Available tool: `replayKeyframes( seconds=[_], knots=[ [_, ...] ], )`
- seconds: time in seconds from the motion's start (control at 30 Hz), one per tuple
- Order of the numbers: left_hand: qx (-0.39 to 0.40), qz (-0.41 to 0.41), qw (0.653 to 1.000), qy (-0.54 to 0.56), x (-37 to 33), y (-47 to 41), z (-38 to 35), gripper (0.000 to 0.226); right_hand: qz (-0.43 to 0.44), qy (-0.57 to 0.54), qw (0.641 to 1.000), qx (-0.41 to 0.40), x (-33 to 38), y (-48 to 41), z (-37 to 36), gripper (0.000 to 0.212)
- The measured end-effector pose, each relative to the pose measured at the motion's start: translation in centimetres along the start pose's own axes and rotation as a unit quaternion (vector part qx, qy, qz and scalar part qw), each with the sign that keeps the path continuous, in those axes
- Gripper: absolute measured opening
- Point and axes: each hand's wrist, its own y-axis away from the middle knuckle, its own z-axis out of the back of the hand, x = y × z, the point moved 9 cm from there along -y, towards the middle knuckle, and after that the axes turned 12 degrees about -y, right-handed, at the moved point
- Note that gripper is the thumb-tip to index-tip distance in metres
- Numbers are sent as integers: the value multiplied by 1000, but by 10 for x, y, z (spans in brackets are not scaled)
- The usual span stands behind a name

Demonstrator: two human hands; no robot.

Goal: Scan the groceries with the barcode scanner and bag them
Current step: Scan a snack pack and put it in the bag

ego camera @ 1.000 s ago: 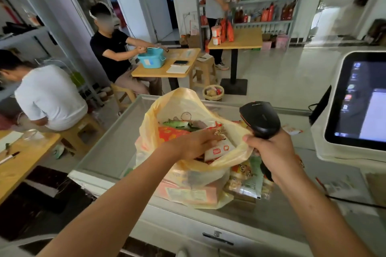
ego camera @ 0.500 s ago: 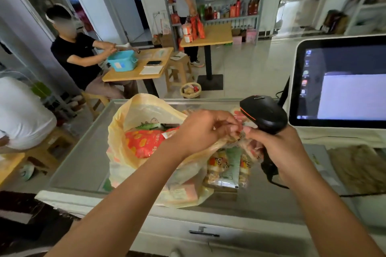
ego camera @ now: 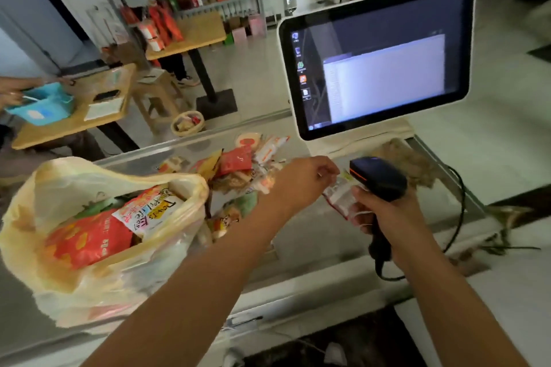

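Our left fingers point(ego camera: 326, 171) pinch a small white sachet point(ego camera: 338, 197) just at 9 o'clock of the barcode scanner point(ego camera: 380, 177), whose handle our right fingers point(ego camera: 363, 207) clamp. The yellow bag point(ego camera: 74, 176) lies at 8 o'clock on the table point(ego camera: 313, 247), nearer our left hand point(ego camera: 301, 182). A snack pack point(ego camera: 149, 211) inside the bag seems to read "Dowis", though the lettering is blurred.

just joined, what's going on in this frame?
A person is working at a checkout counter. The right hand grips the barcode scanner, and the left hand pinches a small packet right in front of it. A yellow plastic bag at left holds several snack packs; loose snacks lie piled behind.
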Motion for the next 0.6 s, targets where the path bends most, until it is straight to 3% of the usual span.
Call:
replayKeyframes(
  seconds=[0.17,0.3,0.37,0.53,0.6],
  knots=[
    [47,79,993,-79,6,-17,-54,44,-71,-19,997,-24,-41,-10,34,26],
    [84,64,975,-197,-6,-25,-80,87,-85,-15,996,-39,-49,-15,48,28],
    [85,41,970,-226,-13,-29,-95,98,-87,-7,995,-43,-47,-17,52,27],
    [180,181,966,-32,10,-27,-131,104,-52,-2,997,-48,-42,-18,59,33],
    [196,176,962,76,12,-25,-130,80,-23,-4,998,-59,-39,-18,61,36]
  ],
)
